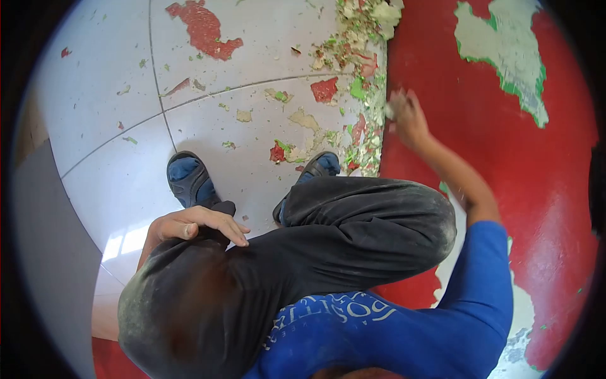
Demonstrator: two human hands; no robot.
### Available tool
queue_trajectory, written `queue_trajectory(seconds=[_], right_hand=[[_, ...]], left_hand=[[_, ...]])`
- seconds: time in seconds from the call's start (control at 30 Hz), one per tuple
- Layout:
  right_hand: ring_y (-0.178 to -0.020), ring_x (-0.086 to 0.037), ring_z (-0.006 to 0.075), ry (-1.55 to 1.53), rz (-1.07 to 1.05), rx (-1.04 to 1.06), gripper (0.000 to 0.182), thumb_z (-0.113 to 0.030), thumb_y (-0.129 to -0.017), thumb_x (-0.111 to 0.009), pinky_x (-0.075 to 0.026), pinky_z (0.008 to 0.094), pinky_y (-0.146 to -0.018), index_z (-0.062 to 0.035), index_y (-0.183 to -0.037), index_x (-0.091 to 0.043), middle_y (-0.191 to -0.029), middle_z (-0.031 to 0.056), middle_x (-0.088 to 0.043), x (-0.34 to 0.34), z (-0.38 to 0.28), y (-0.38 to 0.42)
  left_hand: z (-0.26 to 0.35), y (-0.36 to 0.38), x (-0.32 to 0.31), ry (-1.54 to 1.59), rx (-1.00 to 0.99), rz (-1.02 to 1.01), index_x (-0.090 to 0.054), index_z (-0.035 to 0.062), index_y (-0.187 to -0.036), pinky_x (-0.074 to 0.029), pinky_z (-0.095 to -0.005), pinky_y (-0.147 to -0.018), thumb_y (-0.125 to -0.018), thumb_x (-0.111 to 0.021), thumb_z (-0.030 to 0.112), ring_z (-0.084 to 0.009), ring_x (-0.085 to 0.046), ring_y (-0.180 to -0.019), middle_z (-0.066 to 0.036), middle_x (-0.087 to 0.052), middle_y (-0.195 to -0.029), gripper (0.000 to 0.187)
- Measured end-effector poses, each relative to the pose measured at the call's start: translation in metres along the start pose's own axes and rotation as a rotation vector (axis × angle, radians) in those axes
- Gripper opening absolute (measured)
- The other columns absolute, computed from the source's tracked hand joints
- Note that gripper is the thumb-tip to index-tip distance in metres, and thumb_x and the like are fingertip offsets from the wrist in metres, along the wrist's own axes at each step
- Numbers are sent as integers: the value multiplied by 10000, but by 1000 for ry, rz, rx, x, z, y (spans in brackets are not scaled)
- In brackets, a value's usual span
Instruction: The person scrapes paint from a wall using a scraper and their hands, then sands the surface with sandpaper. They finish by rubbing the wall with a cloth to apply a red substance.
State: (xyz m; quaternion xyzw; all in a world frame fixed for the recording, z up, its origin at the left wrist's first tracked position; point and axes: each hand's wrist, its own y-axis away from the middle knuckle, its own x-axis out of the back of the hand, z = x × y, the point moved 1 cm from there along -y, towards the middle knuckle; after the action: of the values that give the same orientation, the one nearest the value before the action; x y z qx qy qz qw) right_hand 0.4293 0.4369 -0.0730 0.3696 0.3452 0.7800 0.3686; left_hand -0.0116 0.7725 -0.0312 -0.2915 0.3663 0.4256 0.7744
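My right hand (410, 119) is at the lower part of the red painted wall (435, 88), right beside a strip of broken paint flakes (358, 95). Motion blurs it; the fingers look closed round something small and pale that I cannot make out. My left hand (201, 222) rests on my bent left knee, with fingers stretched out and nothing in them. On the wall, a large bare patch (505, 50) shows pale plaster edged with green where paint has come off.
White floor tiles (95, 82) carry scattered red, green and cream flakes, including a large red piece (201, 30). My sandalled feet (189, 180) stand close to the debris. A grey panel (47, 252) rises at the left. More bare plaster (522, 316) shows behind my right arm.
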Motion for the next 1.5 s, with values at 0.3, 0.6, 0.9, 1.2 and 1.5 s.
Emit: queue_trajectory(seconds=[0.3, 0.6, 0.9, 1.2, 1.5], right_hand=[[-1482, -237, 319, -2, 160, -74, 851, -580, -791, -621, -84, 507, -1222, -56, -1438, -442, -1559, 105, -366, 9, 19, -7], [-1508, -162, 204, 12, 163, -165, 623, -469, -921, -528, -42, 553, -1214, -187, -1472, -450, -1608, -14, -285, 26, 61, -56], [-1335, -494, 285, 17, 520, -47, 435, -165, -876, -508, -184, 455, -1221, 57, -1229, -632, -1315, 151, -623, -9, 40, -66], [-1291, -524, 325, -60, 388, -17, 349, -198, -832, -560, -241, 440, -1196, 4, -1080, -701, -1219, 208, -653, -5, 8, -45], [-1342, -476, 318, -137, 288, 54, 404, -314, -824, -561, -167, 506, -1211, -26, -1064, -714, -1291, 185, -627, -62, -71, 45]], left_hand=[[3, 4, -2, -16, 52, 30, -593, -142, -1229, -231, -502, -1177, -1006, -337, 520, -360, -534, -1253, -291, -608, -1245, 744], [-16, 11, 10, 51, -40, -27, -621, -132, -1196, -253, -538, -1154, -982, -335, 607, -380, -561, -1212, -300, -628, -1187, 820], [-20, 11, 8, 65, -113, 12, -629, -133, -1180, -278, -564, -1132, -972, -334, 637, -391, -585, -1178, -304, -639, -1145, 850], [-11, 7, 4, 19, -84, 61, -640, -110, -1180, -282, -530, -1143, -967, -342, 652, -363, -588, -1174, -267, -651, -1169, 846], [-18, 6, 12, 121, -189, 51, -640, -139, -1155, -290, -592, -1121, -970, -349, 596, -412, -598, -1159, -313, -642, -1136, 811]])
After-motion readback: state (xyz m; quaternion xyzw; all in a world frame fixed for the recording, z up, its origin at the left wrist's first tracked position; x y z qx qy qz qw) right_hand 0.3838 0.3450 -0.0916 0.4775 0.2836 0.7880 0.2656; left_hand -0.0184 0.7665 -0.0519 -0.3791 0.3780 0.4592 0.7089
